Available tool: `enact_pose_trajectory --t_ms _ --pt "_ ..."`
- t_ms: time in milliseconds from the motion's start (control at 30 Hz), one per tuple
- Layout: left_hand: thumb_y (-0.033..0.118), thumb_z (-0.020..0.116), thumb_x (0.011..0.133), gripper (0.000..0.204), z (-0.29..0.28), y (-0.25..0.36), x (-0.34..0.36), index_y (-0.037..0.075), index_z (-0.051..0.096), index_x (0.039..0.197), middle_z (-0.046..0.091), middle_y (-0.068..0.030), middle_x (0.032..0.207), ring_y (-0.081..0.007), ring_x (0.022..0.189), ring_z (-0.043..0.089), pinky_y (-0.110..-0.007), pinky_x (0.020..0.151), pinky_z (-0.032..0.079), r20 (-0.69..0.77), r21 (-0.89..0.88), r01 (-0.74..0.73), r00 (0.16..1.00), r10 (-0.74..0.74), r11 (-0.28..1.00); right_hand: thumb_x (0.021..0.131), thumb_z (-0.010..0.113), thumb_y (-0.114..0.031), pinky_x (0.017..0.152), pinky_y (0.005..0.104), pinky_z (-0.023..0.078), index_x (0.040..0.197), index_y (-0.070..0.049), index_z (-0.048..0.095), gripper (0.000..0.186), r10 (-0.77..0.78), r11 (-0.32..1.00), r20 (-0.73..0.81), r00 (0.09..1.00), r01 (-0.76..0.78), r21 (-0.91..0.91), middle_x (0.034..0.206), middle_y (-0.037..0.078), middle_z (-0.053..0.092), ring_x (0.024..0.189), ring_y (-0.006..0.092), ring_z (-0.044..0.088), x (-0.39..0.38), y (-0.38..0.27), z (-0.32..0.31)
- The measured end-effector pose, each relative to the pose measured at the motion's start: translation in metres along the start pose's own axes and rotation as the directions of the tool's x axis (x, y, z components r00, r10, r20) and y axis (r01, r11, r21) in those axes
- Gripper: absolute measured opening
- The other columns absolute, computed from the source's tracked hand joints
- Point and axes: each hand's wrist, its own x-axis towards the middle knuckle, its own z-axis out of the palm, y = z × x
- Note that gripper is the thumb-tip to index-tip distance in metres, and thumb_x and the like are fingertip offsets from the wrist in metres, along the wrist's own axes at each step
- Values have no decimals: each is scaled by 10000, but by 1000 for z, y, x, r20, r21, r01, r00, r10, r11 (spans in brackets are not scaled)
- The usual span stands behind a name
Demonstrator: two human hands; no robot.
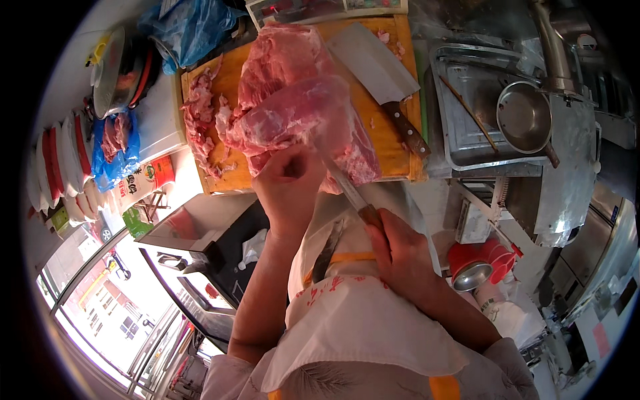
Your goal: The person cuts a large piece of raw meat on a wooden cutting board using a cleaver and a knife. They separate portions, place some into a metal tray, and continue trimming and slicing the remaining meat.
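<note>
A large slab of raw meat, pink with pale fat, lies on a wooden cutting board in front of me. My left hand is closed at the meat's near edge, its fingers curled and partly hidden. In my right hand is a knife, gripped by its brown handle. The narrow blade points away from me, up and to the left, and its tip meets the meat beside my left hand. To the right of the meat rests a broad cleaver. Meat trimmings are heaped along the board's left side.
Right of the board stands a metal tray with a wooden stick and a steel pan. A blue plastic bag is at the far left. More meat sits on blue plastic farther left. Red containers are at lower right.
</note>
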Motion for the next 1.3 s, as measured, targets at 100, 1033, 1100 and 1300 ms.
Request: enact_pose_trajectory --t_ms 100,1033,1100,1300 --pt "1 780 947 118 1 2 -3 -35 773 1060 736 -4 861 -54 747 658 -223 674 528 16 -26 -2 1000 3 1000 1066 647 -122 689 479 585 1232 30 590 232 -25 1000 -44 999 26 16 958 215 704 821 416 717 4 3 5" --pt "44 770 965 65 -32 28 2 -13 750 989 711 18 835 -33 746 625 -212 701 510 179 -117 236 960 -213 965 1061 649 -115 671 488 543 1129 6 620 142 151 980 -5 989 -149 128 868 228 670 764 426 681 -7 -6 19" --pt "41 748 977 69 -37 29 12 -16 734 1013 720 8 869 -37 756 630 -212 706 513 197 -90 227 958 -207 970 1062 649 -116 666 485 536 1139 4 623 145 153 976 -22 988 -148 163 861 225 669 743 421 675 -6 -7 22" --pt "15 666 1011 80 -40 4 30 -6 684 1087 731 -31 922 -85 810 667 -240 742 541 249 -86 -53 966 73 995 1060 654 -114 656 482 530 1124 10 627 142 247 949 -90 965 -222 222 826 218 666 719 417 668 -4 -21 36"
